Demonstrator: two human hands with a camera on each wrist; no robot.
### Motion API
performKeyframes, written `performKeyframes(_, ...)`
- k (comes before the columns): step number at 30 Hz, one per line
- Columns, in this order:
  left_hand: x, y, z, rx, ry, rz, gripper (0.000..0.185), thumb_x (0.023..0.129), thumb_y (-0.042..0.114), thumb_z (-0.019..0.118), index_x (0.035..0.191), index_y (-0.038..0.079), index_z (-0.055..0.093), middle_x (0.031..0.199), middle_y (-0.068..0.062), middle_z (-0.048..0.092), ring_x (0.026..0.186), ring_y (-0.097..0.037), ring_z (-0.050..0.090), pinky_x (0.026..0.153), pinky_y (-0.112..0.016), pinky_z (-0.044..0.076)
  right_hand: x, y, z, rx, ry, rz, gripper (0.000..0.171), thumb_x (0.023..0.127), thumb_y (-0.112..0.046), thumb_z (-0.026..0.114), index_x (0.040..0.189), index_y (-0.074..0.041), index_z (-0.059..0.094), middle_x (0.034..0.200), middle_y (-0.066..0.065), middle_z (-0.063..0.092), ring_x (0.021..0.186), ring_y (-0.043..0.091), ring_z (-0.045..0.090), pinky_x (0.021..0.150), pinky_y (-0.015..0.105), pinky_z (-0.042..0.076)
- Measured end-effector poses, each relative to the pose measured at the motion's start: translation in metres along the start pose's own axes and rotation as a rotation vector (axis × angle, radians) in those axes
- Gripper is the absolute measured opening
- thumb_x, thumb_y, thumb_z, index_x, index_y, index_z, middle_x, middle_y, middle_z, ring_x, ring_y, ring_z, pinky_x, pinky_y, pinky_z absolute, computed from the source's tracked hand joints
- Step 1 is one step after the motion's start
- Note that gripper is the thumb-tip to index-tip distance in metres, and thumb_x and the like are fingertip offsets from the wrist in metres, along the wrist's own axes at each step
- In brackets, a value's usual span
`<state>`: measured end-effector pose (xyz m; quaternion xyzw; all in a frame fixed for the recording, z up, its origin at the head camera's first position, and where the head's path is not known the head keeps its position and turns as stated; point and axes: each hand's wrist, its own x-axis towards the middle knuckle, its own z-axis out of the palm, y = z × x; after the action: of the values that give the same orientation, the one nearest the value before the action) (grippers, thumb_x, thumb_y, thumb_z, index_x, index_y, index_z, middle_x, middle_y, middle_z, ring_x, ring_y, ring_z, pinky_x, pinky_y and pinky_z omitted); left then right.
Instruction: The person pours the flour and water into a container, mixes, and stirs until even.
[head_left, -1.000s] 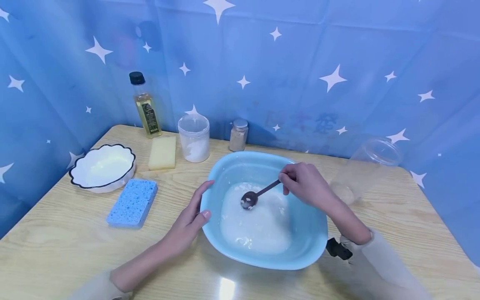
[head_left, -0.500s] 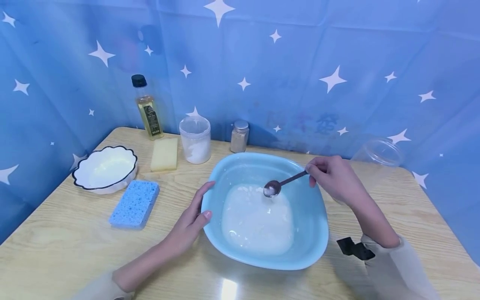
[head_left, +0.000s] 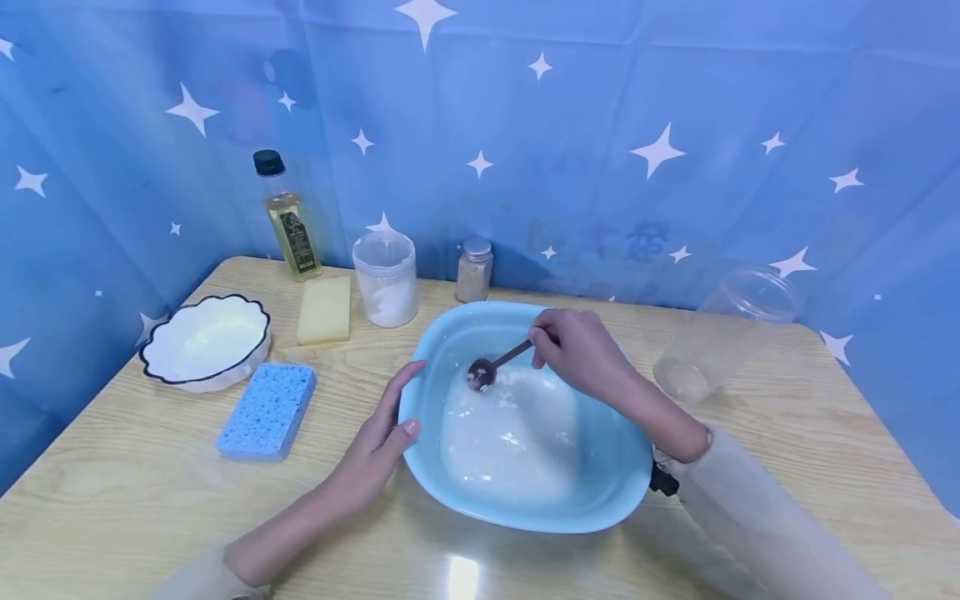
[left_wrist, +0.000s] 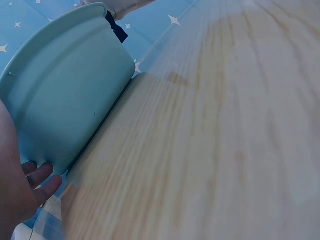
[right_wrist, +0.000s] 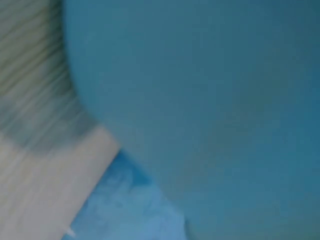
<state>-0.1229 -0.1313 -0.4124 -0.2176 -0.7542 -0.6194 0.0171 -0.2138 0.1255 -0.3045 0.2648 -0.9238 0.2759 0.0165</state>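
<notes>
A light-blue plastic basin point(head_left: 607, 500) holds milky white liquid point(head_left: 517, 442) with pale grains in it. Between thumb and fingers my right hand point(head_left: 581, 350) pinches the handle of a dark brown spoon point(head_left: 482, 375). The spoon's bowl, with a few whitish bits, is over the left back part of the liquid. My left hand point(head_left: 375, 442) rests against the basin's left side, thumb and index fingertips at the rim. In the left wrist view, several fairly straight fingers point(left_wrist: 42, 175) touch the outer wall. Blurred blue fills most of the right wrist view, and the hand is out of it.
Left of the basin are a blue sponge point(head_left: 267, 412), a scalloped white bowl point(head_left: 206, 346) and a yellow sponge point(head_left: 325, 310). Behind stand an oil bottle point(head_left: 292, 229), a tub of white powder point(head_left: 390, 287) and a small jar point(head_left: 475, 271). A clear container point(head_left: 720, 342) stands right.
My right hand first drew the spoon back to the right, then swung it left again, now nearer the basin's left back. The left hand stays at the rim.
</notes>
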Motion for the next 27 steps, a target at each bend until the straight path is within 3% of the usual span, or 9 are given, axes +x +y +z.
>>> performKeyframes(3, 0.001, 0.0, 0.0, -0.005, 0.0, 0.003, 0.055, 0.1, 0.015, 0.038, 0.147, 0.031, 0.017, 0.152, -0.003, 0.017, 0.132, -0.028, 0.032, 0.096, -0.035, 0.042, -0.004, 0.006, -0.005, -0.063, 0.047, 0.025, 0.023, 0.094, -0.008, 0.046, 0.082, -0.004, 0.065, 0.059, -0.003, 0.059, 0.039, 0.016, 0.043, 0.039, 0.027, 0.033)
performKeyframes(6, 0.001, 0.0, 0.0, -0.01, -0.003, 0.009, 0.055, 0.1, 0.014, 0.039, 0.147, 0.03, 0.017, 0.152, -0.003, 0.017, 0.131, -0.028, 0.032, 0.096, -0.035, 0.041, -0.012, 0.013, -0.017, -0.107, 0.042, 0.057, 0.024, 0.093, -0.008, 0.046, 0.076, -0.005, 0.062, 0.056, -0.002, 0.056, 0.04, 0.016, 0.042, 0.04, 0.028, 0.033)
performKeyframes(13, 0.0, -0.002, -0.001, -0.002, 0.003, 0.005, 0.055, 0.1, 0.015, 0.039, 0.147, 0.032, 0.017, 0.152, -0.002, 0.016, 0.131, -0.027, 0.032, 0.097, -0.036, 0.04, -0.034, 0.019, -0.049, -0.133, -0.087, 0.099, 0.025, 0.091, -0.006, 0.044, 0.078, -0.002, 0.065, 0.051, 0.0, 0.049, 0.043, 0.014, 0.036, 0.043, 0.026, 0.032)
performKeyframes(18, -0.001, -0.003, -0.002, 0.004, 0.005, 0.001, 0.055, 0.1, 0.016, 0.039, 0.147, 0.033, 0.017, 0.153, -0.002, 0.015, 0.133, -0.026, 0.03, 0.099, -0.036, 0.038, -0.046, 0.021, -0.056, -0.095, -0.225, 0.029, 0.023, 0.092, -0.007, 0.048, 0.076, -0.008, 0.063, 0.05, -0.004, 0.047, 0.042, 0.009, 0.034, 0.045, 0.026, 0.034)
performKeyframes(22, -0.001, -0.003, -0.002, 0.001, 0.006, 0.007, 0.055, 0.1, 0.015, 0.039, 0.148, 0.032, 0.017, 0.153, -0.002, 0.015, 0.133, -0.026, 0.03, 0.099, -0.037, 0.038, -0.05, 0.018, -0.046, 0.001, -0.331, -0.039, 0.019, 0.094, -0.01, 0.052, 0.079, -0.011, 0.064, 0.052, -0.006, 0.049, 0.043, 0.006, 0.034, 0.045, 0.024, 0.034)
performKeyframes(27, 0.0, -0.003, -0.001, -0.004, 0.0, 0.018, 0.056, 0.099, 0.015, 0.039, 0.148, 0.031, 0.017, 0.153, -0.002, 0.015, 0.134, -0.025, 0.028, 0.1, -0.037, 0.037, -0.05, 0.008, -0.028, 0.058, -0.348, -0.122, 0.019, 0.095, -0.011, 0.052, 0.08, -0.015, 0.063, 0.056, -0.009, 0.054, 0.044, 0.004, 0.034, 0.044, 0.021, 0.032)
